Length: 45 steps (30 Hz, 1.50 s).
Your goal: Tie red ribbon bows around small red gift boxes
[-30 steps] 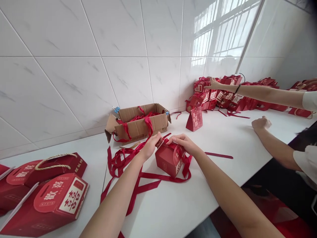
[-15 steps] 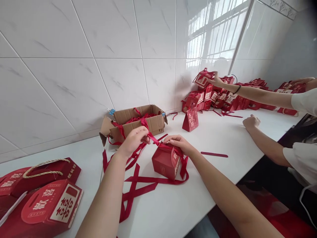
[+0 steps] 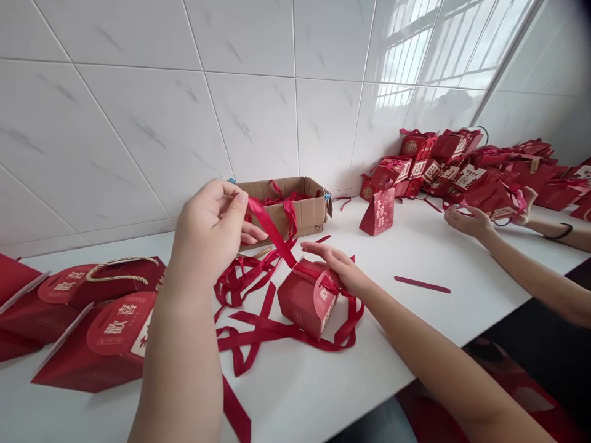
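Note:
My left hand (image 3: 215,215) is raised left of the small red box, pinching a red ribbon (image 3: 272,234) between thumb and forefinger. The ribbon runs taut down to the top of the red box (image 3: 305,298), which stands slightly tilted on the white table. My right hand (image 3: 339,267) rests at the box's upper right side, over the ribbon there, with its fingers stretched out. More ribbon (image 3: 252,329) lies in loops around the box and to its left.
An open cardboard box (image 3: 300,215) of ribbons stands behind. Larger red boxes (image 3: 111,332) sit at left. A small triangular box (image 3: 378,212), a flat strip (image 3: 422,284) and piled red boxes (image 3: 415,166) are at right. Another person's hands (image 3: 475,223) hold a red box (image 3: 494,200).
My left hand has moved up and left, drawing the ribbon out longer. My right hand's fingers have spread. The other person's hand has left the pile's top, and both their hands now hold a box.

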### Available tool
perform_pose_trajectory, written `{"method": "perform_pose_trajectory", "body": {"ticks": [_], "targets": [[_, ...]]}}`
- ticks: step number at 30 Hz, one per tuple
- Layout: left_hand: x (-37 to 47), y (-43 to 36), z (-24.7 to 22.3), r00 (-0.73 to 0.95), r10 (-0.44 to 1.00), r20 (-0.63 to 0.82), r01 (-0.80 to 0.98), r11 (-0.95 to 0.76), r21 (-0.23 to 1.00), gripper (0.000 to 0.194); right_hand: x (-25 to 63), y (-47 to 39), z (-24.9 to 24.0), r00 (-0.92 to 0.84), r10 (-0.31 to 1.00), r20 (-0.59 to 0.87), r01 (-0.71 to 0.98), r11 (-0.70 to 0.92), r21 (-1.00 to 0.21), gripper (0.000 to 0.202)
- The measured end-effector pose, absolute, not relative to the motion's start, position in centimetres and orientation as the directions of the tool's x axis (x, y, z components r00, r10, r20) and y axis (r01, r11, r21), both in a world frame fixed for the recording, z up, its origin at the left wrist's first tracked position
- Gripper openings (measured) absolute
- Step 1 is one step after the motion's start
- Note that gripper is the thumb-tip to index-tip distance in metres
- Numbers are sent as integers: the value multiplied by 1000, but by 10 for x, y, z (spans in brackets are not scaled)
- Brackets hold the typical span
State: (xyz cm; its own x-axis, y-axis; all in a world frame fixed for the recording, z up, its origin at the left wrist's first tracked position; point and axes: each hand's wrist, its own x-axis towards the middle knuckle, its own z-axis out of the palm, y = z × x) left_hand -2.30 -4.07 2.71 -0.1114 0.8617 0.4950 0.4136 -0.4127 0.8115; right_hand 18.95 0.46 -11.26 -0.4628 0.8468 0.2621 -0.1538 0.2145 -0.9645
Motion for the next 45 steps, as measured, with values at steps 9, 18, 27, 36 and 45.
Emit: {"method": "perform_pose_trajectory", "body": {"ticks": [9, 18, 27, 36, 45], "targets": [[-11, -58, 33, -98, 795, 598, 326, -542, 774, 13, 210, 14, -106, -666, 673, 322, 136, 533, -835, 87], [-13, -73, 42, -12, 730, 683, 373, -631, 680, 7, 195, 9, -114, -519, 782, 345, 165, 488, -857, 57], [-17, -71, 39, 74, 746, 662, 354, -640, 682, 9, 167, -14, -100, -151, 838, 524, 615, 495, -614, 42], [-15, -76, 41, 142, 752, 643, 353, -646, 677, 13, 165, -15, -9, -325, 707, 629, 440, 701, -561, 34], [-7, -82, 42, 228, 730, 644, 388, -675, 628, 9, 176, -26, 18, -459, 584, 670, 299, 811, -502, 16]]}}
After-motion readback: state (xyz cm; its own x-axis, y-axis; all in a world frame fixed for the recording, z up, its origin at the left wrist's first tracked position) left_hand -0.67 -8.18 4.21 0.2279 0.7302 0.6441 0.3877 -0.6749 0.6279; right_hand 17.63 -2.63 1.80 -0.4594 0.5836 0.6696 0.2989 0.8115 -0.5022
